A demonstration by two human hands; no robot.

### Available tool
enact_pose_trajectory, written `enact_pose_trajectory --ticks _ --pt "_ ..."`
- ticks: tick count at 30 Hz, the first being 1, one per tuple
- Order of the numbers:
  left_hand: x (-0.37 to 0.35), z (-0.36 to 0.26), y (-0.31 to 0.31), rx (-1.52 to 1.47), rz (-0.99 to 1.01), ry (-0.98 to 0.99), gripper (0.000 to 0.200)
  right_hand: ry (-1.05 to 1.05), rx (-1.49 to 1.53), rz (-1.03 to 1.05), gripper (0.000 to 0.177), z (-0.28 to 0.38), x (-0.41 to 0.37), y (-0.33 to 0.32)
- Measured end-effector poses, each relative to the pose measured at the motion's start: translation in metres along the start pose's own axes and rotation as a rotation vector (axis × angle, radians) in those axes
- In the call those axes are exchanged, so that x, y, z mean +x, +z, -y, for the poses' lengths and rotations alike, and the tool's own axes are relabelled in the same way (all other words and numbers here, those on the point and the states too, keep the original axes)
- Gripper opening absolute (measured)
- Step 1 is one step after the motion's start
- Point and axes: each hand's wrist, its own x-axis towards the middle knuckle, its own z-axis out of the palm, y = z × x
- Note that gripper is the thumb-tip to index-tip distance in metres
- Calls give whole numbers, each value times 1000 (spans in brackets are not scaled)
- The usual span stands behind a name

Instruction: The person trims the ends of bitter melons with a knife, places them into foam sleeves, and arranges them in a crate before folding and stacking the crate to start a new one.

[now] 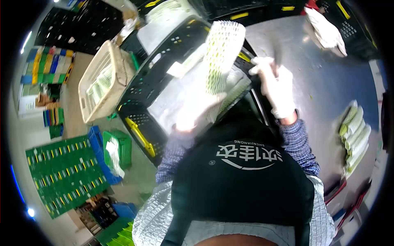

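Observation:
My left hand (pixel 199 110), in a white glove and blurred, is closed around the lower end of a green vegetable in a white foam net (pixel 223 53). The wrapped piece is held up over a black crate (pixel 137 88) with a pale lining. Another netted piece (pixel 238 92) lies at the crate's near right side, partly behind my left hand. To the right, over the metal table (pixel 320 90), my gloved right hand (pixel 279 88) has its fingers curled. A dark, thin, motion-smeared thing (pixel 276 51) sticks up from it; its kind cannot be made out.
Several netted vegetables (pixel 355 137) lie in a row at the table's right. A white cloth-like item (pixel 326 33) is at the back right. Left of the black crate stands a cream basket (pixel 98 82) with netted pieces, and a green bin (pixel 119 151) is on the floor.

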Motion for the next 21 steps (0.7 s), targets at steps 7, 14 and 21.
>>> enact_pose_trajectory --ticks 7,14,21 --pt "30 10 64 460 545 126 98 144 243 35 67 -26 -22 -21" --pt "57 35 20 243 311 118 76 193 -53 -380 94 -104 -153 -133" --pt "64 95 -144 504 -339 -12 28 882 -841 -504 89 -209 -337 -279"
